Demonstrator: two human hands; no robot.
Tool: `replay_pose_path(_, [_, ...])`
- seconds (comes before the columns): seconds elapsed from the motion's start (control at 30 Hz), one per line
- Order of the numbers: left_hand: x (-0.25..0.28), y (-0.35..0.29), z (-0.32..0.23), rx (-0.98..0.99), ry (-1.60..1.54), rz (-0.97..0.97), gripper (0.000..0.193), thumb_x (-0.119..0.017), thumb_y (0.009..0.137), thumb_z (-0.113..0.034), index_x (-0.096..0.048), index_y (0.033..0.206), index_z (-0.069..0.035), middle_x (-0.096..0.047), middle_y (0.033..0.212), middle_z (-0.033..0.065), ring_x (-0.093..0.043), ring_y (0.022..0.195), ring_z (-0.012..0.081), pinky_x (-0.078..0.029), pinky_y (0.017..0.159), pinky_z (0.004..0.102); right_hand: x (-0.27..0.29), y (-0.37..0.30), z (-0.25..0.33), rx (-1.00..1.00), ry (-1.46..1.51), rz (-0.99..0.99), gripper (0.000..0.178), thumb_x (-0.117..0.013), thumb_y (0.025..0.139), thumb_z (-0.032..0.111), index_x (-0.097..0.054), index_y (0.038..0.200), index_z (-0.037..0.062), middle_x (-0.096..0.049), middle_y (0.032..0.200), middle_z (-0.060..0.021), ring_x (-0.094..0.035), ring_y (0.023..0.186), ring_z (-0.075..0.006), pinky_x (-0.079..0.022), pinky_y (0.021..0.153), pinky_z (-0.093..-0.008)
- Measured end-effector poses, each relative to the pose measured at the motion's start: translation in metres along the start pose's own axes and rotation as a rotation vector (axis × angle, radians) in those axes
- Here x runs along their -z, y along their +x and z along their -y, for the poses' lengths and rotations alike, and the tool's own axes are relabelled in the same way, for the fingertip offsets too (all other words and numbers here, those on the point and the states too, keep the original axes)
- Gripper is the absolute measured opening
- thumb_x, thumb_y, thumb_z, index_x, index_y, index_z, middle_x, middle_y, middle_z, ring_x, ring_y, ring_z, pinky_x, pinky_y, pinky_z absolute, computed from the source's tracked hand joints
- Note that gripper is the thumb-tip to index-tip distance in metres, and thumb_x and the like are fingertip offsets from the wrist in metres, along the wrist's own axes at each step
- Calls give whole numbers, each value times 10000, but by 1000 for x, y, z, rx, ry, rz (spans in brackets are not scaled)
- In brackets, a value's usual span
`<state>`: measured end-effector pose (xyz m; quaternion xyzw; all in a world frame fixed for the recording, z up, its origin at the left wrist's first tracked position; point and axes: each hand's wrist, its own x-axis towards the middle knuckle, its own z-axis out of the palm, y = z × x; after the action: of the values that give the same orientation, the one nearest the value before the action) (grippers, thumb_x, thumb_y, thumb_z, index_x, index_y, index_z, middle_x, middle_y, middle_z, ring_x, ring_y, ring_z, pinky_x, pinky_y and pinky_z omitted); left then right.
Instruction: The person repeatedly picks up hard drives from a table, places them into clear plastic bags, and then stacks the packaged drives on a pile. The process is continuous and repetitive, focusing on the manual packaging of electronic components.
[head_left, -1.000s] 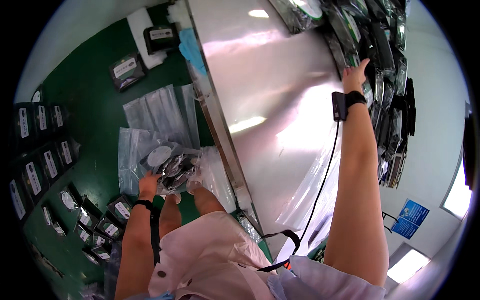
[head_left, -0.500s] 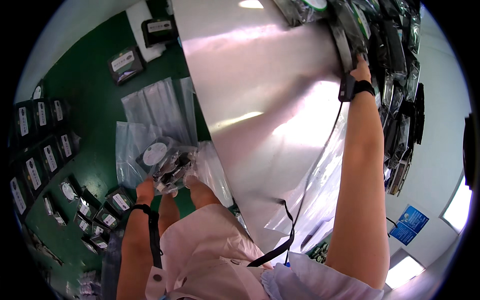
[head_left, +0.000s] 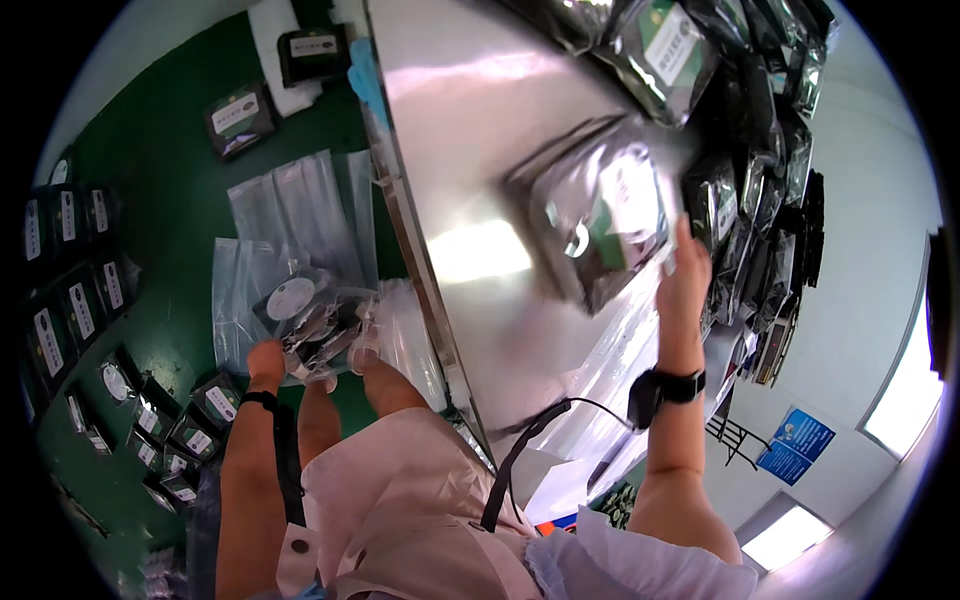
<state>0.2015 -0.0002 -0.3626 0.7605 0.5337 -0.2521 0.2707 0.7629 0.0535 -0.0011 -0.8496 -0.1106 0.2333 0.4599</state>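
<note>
Over the glossy tabletop [head_left: 470, 150]: one flat dark packet [head_left: 600, 215] in shiny film (white label, blurred), clamped at its right edge by the right hand [head_left: 684, 285]. Change: that hand, at the stack of crinkled black packets [head_left: 765, 120] a second ago, now holds one piece apart from it. Left hand [head_left: 265, 362]: beside smooth translucent bags [head_left: 240, 300] on green floor [head_left: 160, 200]; grip cannot be told.
</note>
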Motion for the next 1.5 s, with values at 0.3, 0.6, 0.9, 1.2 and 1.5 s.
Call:
replay_pose_path(0.3, [-1,-13,-2,-3,-63,88,171,-528,773,-54,-631,906,-82,-630,917,139,-603,854,339,-501,711,434,-69,190,44,12,297,23,433,-764,706,352,-591,964,50,-599,861,-79,-584,777,-244,-468,740,-360])
replay_pose_path(0.6, [-27,-22,0,-5,-171,-131,151,-474,826,-154,-604,849,-82,-636,835,133,-634,762,302,-517,636,414,-25,107,75,86,549,546,322,-581,843,193,-542,1088,-12,-561,1034,-147,-511,957,-281,-389,919,-446])
replay_pose_path(0.9, [20,19,-3,-51,-384,-206,324,-513,777,-149,-554,1094,-94,-602,1040,154,-576,966,330,-467,813,419,-61,-216,7,330,-517,1026,565,-677,627,-1,-485,1159,-16,-543,1022,-112,-557,899,-192,-477,737,-310])
replay_pose_path(1.2, [52,28,24,397,-1913,559,840,-662,785,-208,-128,1418,-67,-118,1492,79,-211,1339,240,-307,1023,312,-214,-288,-260,1219,-930,659,361,-577,686,96,-586,1044,143,-552,1015,22,-496,941,-185,-348,786,-386])
replay_pose_path(1.5, [3,19,54,-137,-1594,580,981,-743,661,-24,-104,1405,-6,-116,1486,125,-114,1370,215,-189,1084,315,-236,-242,-298,665,-807,916,736,-787,600,420,-530,1124,-27,-579,1040,-180,-564,909,-335,-444,820,-375])
